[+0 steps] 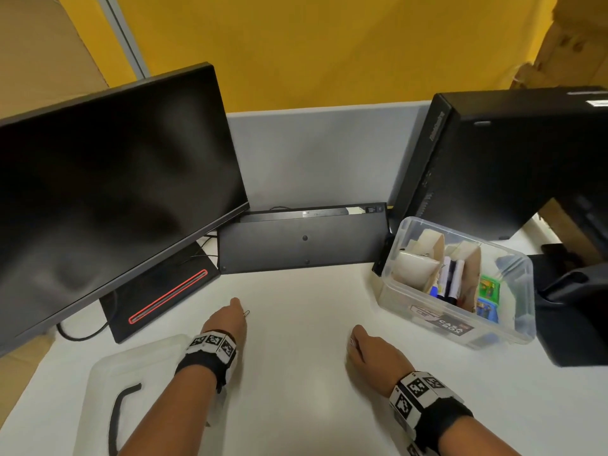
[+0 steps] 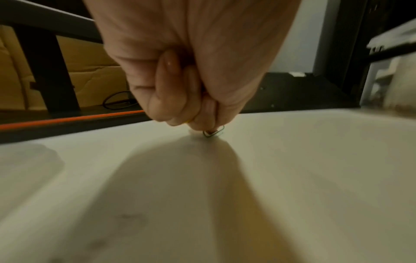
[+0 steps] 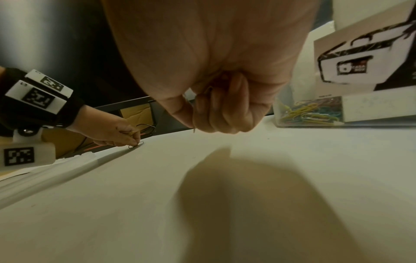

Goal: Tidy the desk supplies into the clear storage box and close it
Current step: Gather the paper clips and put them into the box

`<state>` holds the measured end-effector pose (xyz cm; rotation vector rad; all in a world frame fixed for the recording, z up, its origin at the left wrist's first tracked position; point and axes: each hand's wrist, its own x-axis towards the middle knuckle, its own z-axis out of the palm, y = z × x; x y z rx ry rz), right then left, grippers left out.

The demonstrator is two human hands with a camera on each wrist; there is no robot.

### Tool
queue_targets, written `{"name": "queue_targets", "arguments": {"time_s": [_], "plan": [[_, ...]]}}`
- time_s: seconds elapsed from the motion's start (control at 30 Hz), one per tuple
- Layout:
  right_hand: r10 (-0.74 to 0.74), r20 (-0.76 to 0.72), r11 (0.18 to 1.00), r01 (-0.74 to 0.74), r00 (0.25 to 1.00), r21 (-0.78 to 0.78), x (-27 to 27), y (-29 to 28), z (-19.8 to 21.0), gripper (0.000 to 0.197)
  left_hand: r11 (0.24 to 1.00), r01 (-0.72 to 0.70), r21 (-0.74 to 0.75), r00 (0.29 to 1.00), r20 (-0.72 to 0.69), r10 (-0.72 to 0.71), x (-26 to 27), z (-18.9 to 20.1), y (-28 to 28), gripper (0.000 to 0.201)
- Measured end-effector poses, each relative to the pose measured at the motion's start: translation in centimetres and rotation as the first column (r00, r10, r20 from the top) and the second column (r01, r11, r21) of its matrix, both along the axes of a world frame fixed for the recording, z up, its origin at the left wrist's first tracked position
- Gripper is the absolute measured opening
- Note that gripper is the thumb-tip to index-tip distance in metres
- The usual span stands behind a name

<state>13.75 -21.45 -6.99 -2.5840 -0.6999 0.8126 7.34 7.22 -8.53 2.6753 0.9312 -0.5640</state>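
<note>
A white desk (image 1: 296, 373) is backed by a grey partition and a yellow wall, with a dark monitor (image 1: 108, 192) at the left and a black computer tower (image 1: 500, 159) at the right. The clear storage box (image 1: 519, 311) is seen open near the tower, already loaded with tape rolls, pens and small coloured packs; coloured paper clips (image 3: 310, 113) are shown heaped in its near corner in the right wrist view. Its lid (image 1: 98, 390) is laid apart at the desk's near left, under the left forearm.

The left hand (image 1: 227, 320) is curled fingertips-down on the desk, and a paper clip (image 2: 213, 132) is pinched at its tips. The right hand (image 1: 371, 353) is closed loosely near the middle of the desk; thin wire is glimpsed among its fingers (image 3: 216, 113), judged to be gathered clips.

The task is judged well advanced: only stray clips appear left, then the lid is yet to be fitted.
</note>
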Motion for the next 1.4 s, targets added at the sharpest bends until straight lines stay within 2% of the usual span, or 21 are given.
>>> {"name": "queue_targets", "arguments": {"time_s": [0.17,0.27,0.33,0.4,0.47,0.5,0.6,0.67,0.8,0.9,1.0,1.1,1.17,1.23,1.27,1.33,1.4], "plan": [[-0.028,-0.03,1.0,0.027,0.999,-0.015,0.9,-2.2,0.7,0.015,0.974,0.013,-0.224,0.971,0.235,0.041,-0.1,1.3,-4.3,0.016],[0.011,0.026,0.999,-0.013,1.0,0.051,2.2,-3.3,3.8,0.013,0.938,0.059,-0.34,0.936,0.346,0.067,-0.5,2.3,-7.1,0.013],[-0.099,0.057,0.979,0.087,0.993,0.183,3.6,-3.7,7.4,0.017,0.928,0.079,-0.363,0.918,0.389,0.074,-0.8,2.7,-8.4,0.012],[-0.197,0.157,0.966,0.163,0.968,0.203,5.6,-4.0,10.1,0.016,0.928,0.091,-0.362,0.904,0.421,0.076,-0.9,2.9,-9.3,0.011],[-0.216,0.313,0.975,0.187,0.925,0.12,7.7,-3.8,11.5,0.015,0.926,0.103,-0.363,0.893,0.444,0.075,-1.1,3.1,-9.9,0.012],[-0.204,0.323,0.979,0.192,0.924,0.07,8.6,-3.4,12.1,0.016,0.925,0.109,-0.364,0.891,0.449,0.072,-1.1,3.3,-10.2,0.013],[-0.091,0.22,0.974,0.133,0.971,-0.183,11.1,-1.2,12.2,0.024,0.926,0.118,-0.36,0.892,0.449,0.061,-1.3,3.5,-10.5,0.013],[-0.017,0.173,0.93,0.079,0.985,-0.359,12.1,0.2,11.8,0.03,0.925,0.113,-0.364,0.893,0.446,0.066,-1.4,3.7,-10.5,0.013],[-0.014,0.132,0.904,0.069,0.991,-0.423,13.4,0.9,10.4,0.039,0.925,0.1,-0.366,0.894,0.441,0.078,-1.7,4.2,-10.4,0.013],[-0.06,0.104,0.912,0.096,0.993,-0.398,13.9,0.7,9.5,0.043,0.924,0.085,-0.373,0.898,0.43,0.091,-1.9,4.4,-10.4,0.013],[-0.044,0.08,0.913,0.073,0.996,-0.402,14.0,0.6,9.1,0.043,0.926,0.076,-0.369,0.897,0.43,0.098,-2.1,4.6,-10.5,0.013],[-0.08,0.103,0.96,0.105,0.991,-0.261,13.9,-0.4,9.8,0.032,0.93,0.085,-0.356,0.896,0.436,0.085,-2.1,4.9,-10.7,0.014],[-0.141,0.121,0.988,0.147,0.983,-0.044,13.2,-2.2,10.3,0.027,0.932,0.096,-0.35,0.894,0.441,0.073,-2.0,5.2,-11.1,0.014],[-0.253,0.205,0.954,0.209,0.945,0.215,11.8,-5.1,10.3,0.024,0.942,0.129,-0.31,0.896,0.444,0.024,-1.8,5.8,-11.8,0.013],[-0.296,0.273,0.932,0.215,0.915,0.29,11.2,-6.6,10.1,0.021,0.948,0.158,-0.278,0.896,0.444,-0.019,-1.5,6.2,-12.4,0.012],[-0.354,0.417,0.912,0.21,0.837,0.352,10.5,-9.6,9.0,0.02,0.951,0.229,-0.209,0.888,0.444,-0.116,-0.6,7.2,-13.8,0.011],[-0.4,0.523,0.909,0.251,0.752,0.334,10.4,-12.3,7.4,0.026,0.943,0.291,-0.159,0.87,0.455,-0.192,0.8,8.4,-15.7,0.012]]}}
